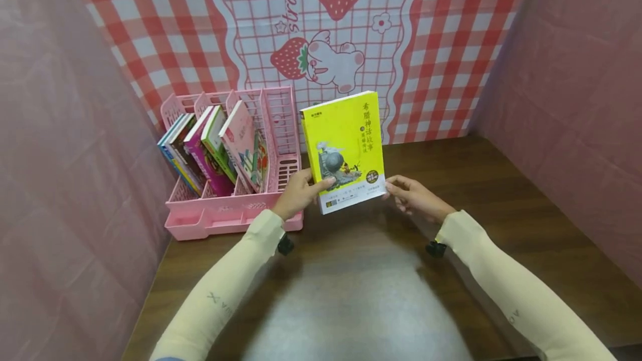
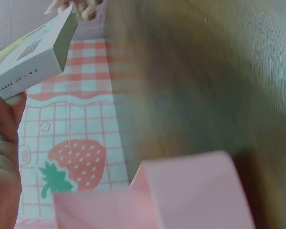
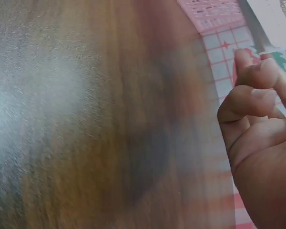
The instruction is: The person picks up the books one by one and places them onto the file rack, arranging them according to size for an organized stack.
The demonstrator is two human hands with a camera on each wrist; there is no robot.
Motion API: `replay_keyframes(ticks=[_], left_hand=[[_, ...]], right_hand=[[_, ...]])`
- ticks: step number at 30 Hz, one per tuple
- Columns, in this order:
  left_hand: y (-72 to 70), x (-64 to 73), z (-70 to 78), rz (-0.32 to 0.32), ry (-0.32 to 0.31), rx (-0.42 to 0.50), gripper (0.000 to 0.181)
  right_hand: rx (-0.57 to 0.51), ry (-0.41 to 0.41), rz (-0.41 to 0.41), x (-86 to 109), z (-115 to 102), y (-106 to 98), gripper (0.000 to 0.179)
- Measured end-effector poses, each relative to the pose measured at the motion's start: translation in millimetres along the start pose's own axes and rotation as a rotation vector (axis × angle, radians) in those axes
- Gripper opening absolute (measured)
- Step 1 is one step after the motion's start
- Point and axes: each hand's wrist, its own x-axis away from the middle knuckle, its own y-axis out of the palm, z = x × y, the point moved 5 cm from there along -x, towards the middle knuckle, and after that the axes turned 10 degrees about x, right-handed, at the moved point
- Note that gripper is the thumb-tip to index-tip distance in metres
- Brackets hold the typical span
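Observation:
A yellow book with a white band along its bottom is held up, tilted, above the table, cover toward me. My left hand grips its lower left side, thumb across the cover. At the lower right corner my right hand pinches the book, its other fingers curled. The left wrist view shows the book's spine and bottom edge above the left hand. In the right wrist view, the right hand is beside the book's edge, most of the book being out of frame.
Left of the book stands a pink book rack with upright slots. Several books lean in it, among them a purple book and a pink book. A strawberry-patterned cloth hangs behind the brown wooden table.

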Motion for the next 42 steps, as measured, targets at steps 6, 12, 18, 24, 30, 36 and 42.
replay_keyframes(ticks=[6, 12, 18, 24, 30, 36, 42], left_hand=[[-19.9, 1.8, 13.5, 0.077, 0.060, -0.048, 0.037], [-39.3, 6.1, 28.1, 0.186, 0.170, -0.165, 0.037], [-56.9, 12.4, 30.1, 0.296, 0.218, -0.213, 0.037], [-76.4, 20.7, 31.7, 0.397, 0.236, -0.208, 0.036], [-95.3, 30.3, 35.5, 0.485, 0.278, -0.227, 0.034], [-111.1, 38.8, 37.1, 0.593, 0.325, -0.273, 0.030], [-124.9, 46.7, 31.2, 0.677, 0.345, -0.405, 0.030]], right_hand=[[0.080, 0.021, -0.055, -7.7, 0.7, 16.4, 0.051], [0.159, 0.016, -0.103, -17.6, -3.7, 34.7, 0.048], [0.195, -0.008, -0.134, -31.6, -12.5, 55.4, 0.044], [0.231, -0.029, -0.153, -46.0, -24.4, 78.4, 0.041], [0.255, -0.028, -0.137, -61.2, -35.8, 101.8, 0.041], [0.274, -0.024, -0.079, -73.6, -52.1, 124.9, 0.047], [0.261, -0.014, -0.025, -88.2, -70.7, 150.8, 0.058]])
